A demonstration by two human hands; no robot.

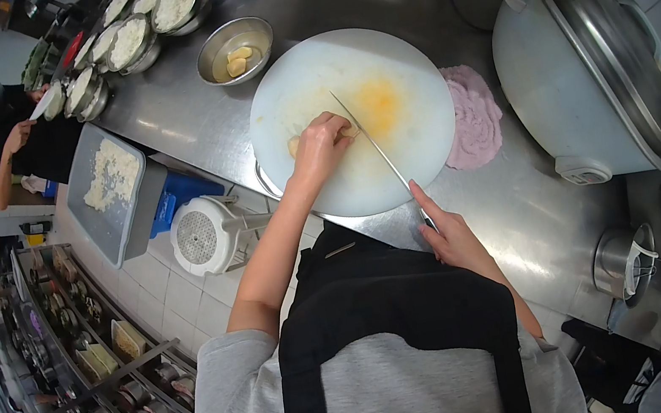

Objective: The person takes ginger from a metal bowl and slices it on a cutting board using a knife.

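A round white cutting board (301,65) lies on the steel counter, with a yellow-orange stain right of its middle. My left hand (322,148) is closed over a pale yellow peeled piece (350,130), pressing it to the board; most of it is hidden under the fingers. Another pale piece (294,146) shows at the hand's left side. My right hand (452,229) grips the dark handle of a long knife (377,144), index finger stretched along its top. The blade slants across the board just right of my left fingertips. Beyond the board, a metal bowl (212,56) holds a few similar pieces.
A crumpled pink cloth (473,117) lies against the board's right edge. Farther right stands a large lidded cooker (584,74). Several rice-filled bowls (128,44) crowd the back left, near another person (17,138). A grey tub (130,211) and white stool (200,236) stand left.
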